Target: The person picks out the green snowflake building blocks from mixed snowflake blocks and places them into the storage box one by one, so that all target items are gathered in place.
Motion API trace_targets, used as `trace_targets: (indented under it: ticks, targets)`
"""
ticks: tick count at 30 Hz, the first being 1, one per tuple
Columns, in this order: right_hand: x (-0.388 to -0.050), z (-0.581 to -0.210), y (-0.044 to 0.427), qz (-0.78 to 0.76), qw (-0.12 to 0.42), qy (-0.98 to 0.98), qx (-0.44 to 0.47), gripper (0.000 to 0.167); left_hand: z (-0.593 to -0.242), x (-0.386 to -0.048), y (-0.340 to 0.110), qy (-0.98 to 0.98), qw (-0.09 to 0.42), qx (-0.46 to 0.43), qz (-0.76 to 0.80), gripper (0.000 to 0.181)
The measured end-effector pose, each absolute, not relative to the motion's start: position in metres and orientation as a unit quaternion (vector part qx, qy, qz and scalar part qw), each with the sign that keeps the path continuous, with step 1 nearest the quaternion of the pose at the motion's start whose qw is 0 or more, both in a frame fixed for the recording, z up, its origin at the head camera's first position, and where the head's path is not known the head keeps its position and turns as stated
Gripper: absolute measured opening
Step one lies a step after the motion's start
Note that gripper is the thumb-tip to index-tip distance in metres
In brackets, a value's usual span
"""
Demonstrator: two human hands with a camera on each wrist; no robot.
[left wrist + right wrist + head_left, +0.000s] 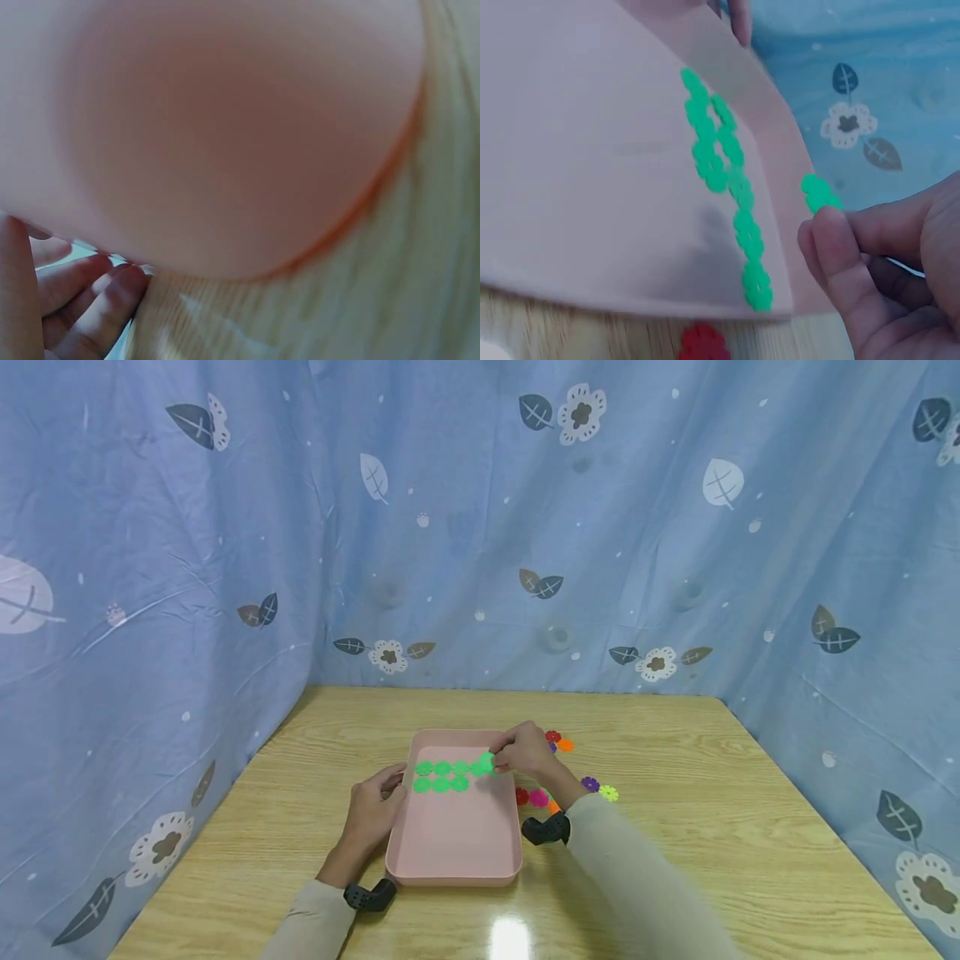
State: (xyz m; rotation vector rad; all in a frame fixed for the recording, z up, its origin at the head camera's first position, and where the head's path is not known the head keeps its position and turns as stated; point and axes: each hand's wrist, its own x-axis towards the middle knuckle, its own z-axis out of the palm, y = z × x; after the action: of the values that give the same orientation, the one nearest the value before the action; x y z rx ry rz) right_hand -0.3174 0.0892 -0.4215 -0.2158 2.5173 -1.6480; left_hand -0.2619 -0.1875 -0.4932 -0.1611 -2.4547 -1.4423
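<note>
A shallow pink tray sits on the table. Inside, several green flower-shaped plastic discs lie in two rows across its far part. My left hand rests at the tray's left side, thumb and fingers loosely bent against the outer wall; in the left wrist view its fingers show beside that wall. Over the far right part of the tray, my right hand pinches another green flower-shaped disc between thumb and fingertips. That disc is held up off the tray floor, partly covered by the fingers.
Right of the tray lie loose flower discs: red, orange, purple, yellow-green and pink. My right forearm hides part of that area. A blue patterned curtain surrounds the wooden table at the back and sides.
</note>
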Motion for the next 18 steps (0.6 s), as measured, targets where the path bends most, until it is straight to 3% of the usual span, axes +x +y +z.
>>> trace_targets:
  ticks: [18]
  targets:
    - [-0.316,-0.425,0.062,-0.387,0.07,0.917,-0.061,0.012,-0.492,-0.262,-0.188,-0.858,0.144,-0.056,-0.49,0.043]
